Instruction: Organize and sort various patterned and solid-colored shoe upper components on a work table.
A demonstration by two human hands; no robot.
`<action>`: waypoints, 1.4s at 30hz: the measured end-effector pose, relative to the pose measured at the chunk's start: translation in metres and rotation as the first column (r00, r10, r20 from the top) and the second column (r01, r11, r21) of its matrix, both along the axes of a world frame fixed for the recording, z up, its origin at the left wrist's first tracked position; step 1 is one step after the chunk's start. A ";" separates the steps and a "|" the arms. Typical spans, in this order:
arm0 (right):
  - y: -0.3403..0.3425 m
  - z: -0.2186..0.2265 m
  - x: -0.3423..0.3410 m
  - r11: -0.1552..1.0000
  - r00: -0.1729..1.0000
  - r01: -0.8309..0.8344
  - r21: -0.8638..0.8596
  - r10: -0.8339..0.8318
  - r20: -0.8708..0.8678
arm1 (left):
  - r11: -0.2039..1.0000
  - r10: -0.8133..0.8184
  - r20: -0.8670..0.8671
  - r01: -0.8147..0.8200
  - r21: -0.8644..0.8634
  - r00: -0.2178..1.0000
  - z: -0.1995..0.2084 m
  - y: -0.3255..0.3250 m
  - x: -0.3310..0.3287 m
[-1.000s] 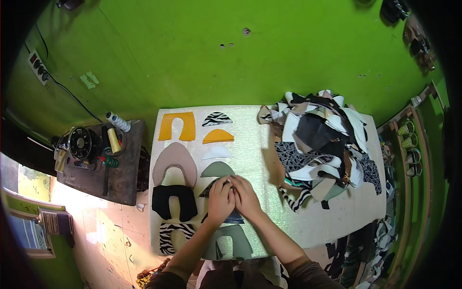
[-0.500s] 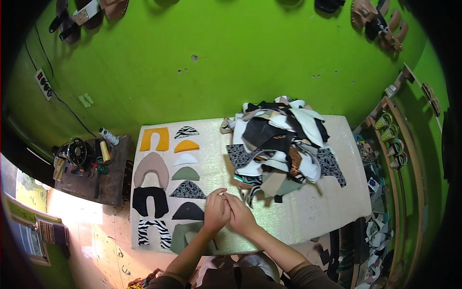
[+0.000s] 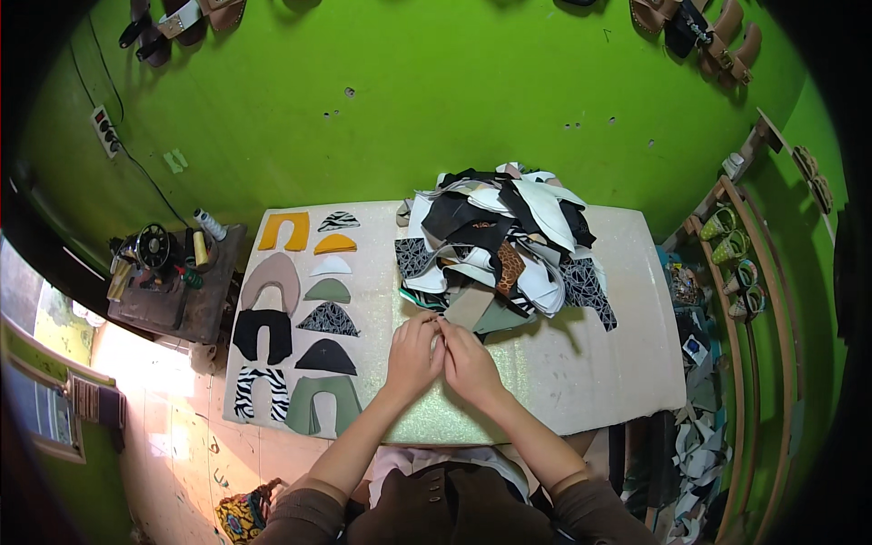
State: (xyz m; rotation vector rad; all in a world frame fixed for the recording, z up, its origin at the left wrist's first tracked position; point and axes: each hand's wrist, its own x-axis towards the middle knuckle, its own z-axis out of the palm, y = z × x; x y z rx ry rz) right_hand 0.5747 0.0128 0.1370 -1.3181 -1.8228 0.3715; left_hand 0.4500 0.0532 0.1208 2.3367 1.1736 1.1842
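My left hand (image 3: 415, 359) and my right hand (image 3: 470, 365) meet over the front middle of the pale table (image 3: 581, 386). Their fingers are bent in and pressed together at the tips; whether anything small is between them I cannot make out. Just beyond the fingertips rises a heap of leather and fabric scraps (image 3: 463, 221) in black, white, grey and prints. Left of my hands lie cut pieces: a green U-shaped piece (image 3: 341, 392), a black half-moon (image 3: 325, 357), a black-patterned half-moon (image 3: 327, 319), a zebra U-shape (image 3: 257, 406) and a yellow one (image 3: 289, 229).
At the left stands a sewing machine (image 3: 153, 247) on a dark stand, with thread spools (image 3: 209, 224) beside it. A wooden rack (image 3: 738, 272) with sandals runs along the right. More scraps (image 3: 699, 454) lie by the table's right edge. Sandals (image 3: 727, 59) hang on the green wall.
The view has shifted, so the whole table sits higher. My clasped hands have drawn away from the green U-shaped piece, which now shows fully, and their fingers have rearranged.
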 end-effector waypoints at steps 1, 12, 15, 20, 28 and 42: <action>0.001 0.001 0.004 0.999 1.000 0.013 0.036 -0.014 0.020 | 1.000 0.000 -0.016 0.000 0.014 1.000 0.000 -0.001 0.003; 0.006 -0.003 0.021 0.993 0.987 0.029 0.119 -0.047 0.154 | 0.980 0.198 -0.146 -0.201 -0.006 0.969 -0.006 0.001 0.010; 0.012 -0.009 0.023 0.984 0.966 0.059 0.171 -0.099 0.239 | 0.971 0.239 -0.207 -0.236 0.042 0.949 -0.013 0.007 0.011; 0.023 -0.011 0.019 0.951 0.917 0.048 0.307 -0.163 0.363 | 0.962 0.261 -0.276 -0.226 0.151 0.925 -0.021 0.014 0.011; 0.045 -0.033 0.015 0.966 0.802 0.026 0.258 -0.174 0.572 | 0.961 0.227 -0.351 -0.151 0.231 0.908 -0.025 0.023 0.003; 0.046 0.043 0.014 0.932 0.945 0.018 0.362 -0.134 0.297 | 0.967 0.251 -0.055 -0.253 -0.039 0.966 0.051 0.012 -0.003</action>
